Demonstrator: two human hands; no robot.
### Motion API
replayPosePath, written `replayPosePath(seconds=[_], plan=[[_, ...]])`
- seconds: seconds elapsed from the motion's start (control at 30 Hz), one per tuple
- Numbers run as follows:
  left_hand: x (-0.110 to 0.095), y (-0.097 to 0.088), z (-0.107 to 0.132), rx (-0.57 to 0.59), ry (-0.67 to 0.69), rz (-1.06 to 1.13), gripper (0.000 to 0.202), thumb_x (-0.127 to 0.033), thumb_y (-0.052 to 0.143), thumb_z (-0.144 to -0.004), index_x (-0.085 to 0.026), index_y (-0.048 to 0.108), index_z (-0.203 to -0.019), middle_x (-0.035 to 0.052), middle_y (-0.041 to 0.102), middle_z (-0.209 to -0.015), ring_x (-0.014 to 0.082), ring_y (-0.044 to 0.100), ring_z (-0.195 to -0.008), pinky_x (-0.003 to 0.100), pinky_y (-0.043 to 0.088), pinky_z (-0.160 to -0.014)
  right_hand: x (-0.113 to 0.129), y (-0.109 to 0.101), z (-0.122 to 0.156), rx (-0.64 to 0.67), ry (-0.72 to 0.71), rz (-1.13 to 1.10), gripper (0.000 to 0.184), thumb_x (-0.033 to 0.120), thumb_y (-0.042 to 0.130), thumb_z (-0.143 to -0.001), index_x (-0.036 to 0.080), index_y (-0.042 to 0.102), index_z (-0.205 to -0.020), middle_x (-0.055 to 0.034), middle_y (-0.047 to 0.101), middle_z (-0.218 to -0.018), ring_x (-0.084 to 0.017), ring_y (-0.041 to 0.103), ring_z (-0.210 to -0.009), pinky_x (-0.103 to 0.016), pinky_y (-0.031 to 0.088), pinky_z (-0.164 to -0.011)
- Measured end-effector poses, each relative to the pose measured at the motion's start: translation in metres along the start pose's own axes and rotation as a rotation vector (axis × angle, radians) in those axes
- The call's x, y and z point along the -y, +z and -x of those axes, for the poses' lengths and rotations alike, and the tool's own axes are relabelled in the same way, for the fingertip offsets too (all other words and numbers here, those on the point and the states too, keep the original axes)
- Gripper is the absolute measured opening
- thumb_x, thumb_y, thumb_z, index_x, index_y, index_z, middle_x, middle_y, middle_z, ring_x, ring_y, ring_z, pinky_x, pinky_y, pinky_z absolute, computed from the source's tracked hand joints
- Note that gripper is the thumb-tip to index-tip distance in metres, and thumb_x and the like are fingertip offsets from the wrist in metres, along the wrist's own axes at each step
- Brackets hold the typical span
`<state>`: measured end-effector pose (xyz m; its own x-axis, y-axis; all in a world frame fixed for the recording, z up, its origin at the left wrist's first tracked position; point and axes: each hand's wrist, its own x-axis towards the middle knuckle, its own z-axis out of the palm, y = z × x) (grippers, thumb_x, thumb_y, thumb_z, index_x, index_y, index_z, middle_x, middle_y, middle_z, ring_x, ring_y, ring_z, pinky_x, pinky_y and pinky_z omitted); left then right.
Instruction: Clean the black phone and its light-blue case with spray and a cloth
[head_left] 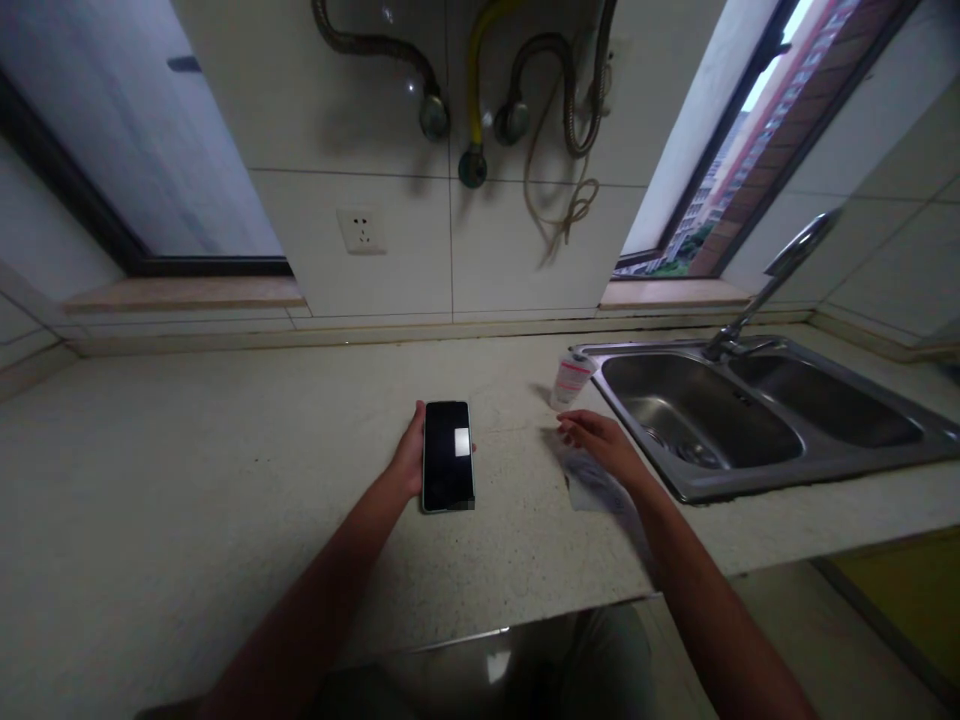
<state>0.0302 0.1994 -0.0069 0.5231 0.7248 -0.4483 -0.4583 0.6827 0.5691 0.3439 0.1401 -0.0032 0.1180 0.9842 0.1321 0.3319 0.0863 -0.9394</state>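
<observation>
A smartphone (448,460) with a dark screen is upright in my left hand (409,455). The palm is along its left edge, and fingertips show at its right edge. A bright patch reflects off the glass. My right hand (596,440) hangs over the counter to the right, fingers loosely bent and slightly apart, with nothing visible in them. Beneath that hand and wrist lies a crumpled clear plastic bag (592,490), partly hidden by the forearm. Just beyond the fingertips stands a clear plastic cup (571,382) with red print.
A pale speckled countertop (225,500) runs along the tiled wall. To the right is a steel double sink (697,400) with a tall faucet (780,270). Hoses (570,90) and a socket (362,231) are on the wall, between two windows.
</observation>
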Motion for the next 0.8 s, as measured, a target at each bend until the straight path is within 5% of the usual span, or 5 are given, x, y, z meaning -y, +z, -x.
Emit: replayPosePath(seconds=[0.17, 0.33, 0.53, 0.8], plan=[[0.004, 0.001, 0.003, -0.026, -0.003, -0.103, 0.065, -0.069, 0.04, -0.091, -0.011, 0.067, -0.103, 0.0159, 0.073, -0.082, 0.0308, 0.073, -0.073, 0.043, 0.056, -0.069, -0.012, -0.025, 0.043, 0.005, -0.133, 0.38, 0.034, 0.047, 0.065, -0.085, 0.023, 0.073, -0.108, -0.0111, 0.073, -0.109, -0.027, 0.068, -0.099, -0.044, 0.053, -0.09], [0.009, 0.003, 0.0, -0.199, 0.108, -0.211, 0.057, -0.065, 0.044, -0.093, -0.013, 0.066, -0.1, 0.0127, 0.071, -0.081, 0.0243, 0.069, -0.068, 0.039, 0.055, -0.069, -0.031, -0.039, 0.068, 0.125, -0.166, 0.609, 0.039, 0.04, 0.073, -0.079, 0.024, 0.074, -0.114, -0.0156, 0.063, -0.132, -0.034, 0.06, -0.121, -0.051, 0.046, -0.106], [0.01, -0.001, -0.001, -0.337, 0.423, -0.623, 0.061, -0.078, 0.063, -0.071, -0.017, 0.061, -0.076, 0.0022, 0.061, -0.066, 0.0178, 0.058, -0.061, 0.03, 0.042, -0.061, -0.029, -0.029, 0.07, 0.123, -0.234, 0.604, 0.02, 0.027, 0.063, -0.086, 0.026, 0.079, -0.098, -0.0126, 0.071, -0.119, -0.031, 0.066, -0.11, -0.05, 0.051, -0.099], [0.001, -0.003, -0.001, -0.422, 0.518, -0.815, 0.036, -0.053, 0.071, -0.073, -0.018, 0.063, -0.071, 0.005, 0.064, -0.066, 0.0221, 0.058, -0.07, 0.03, 0.038, -0.064, -0.016, -0.016, 0.058, 0.092, -0.272, 0.471, 0.024, 0.036, 0.061, -0.089, 0.028, 0.078, -0.101, -0.0099, 0.072, -0.119, -0.029, 0.066, -0.11, -0.049, 0.05, -0.1]])
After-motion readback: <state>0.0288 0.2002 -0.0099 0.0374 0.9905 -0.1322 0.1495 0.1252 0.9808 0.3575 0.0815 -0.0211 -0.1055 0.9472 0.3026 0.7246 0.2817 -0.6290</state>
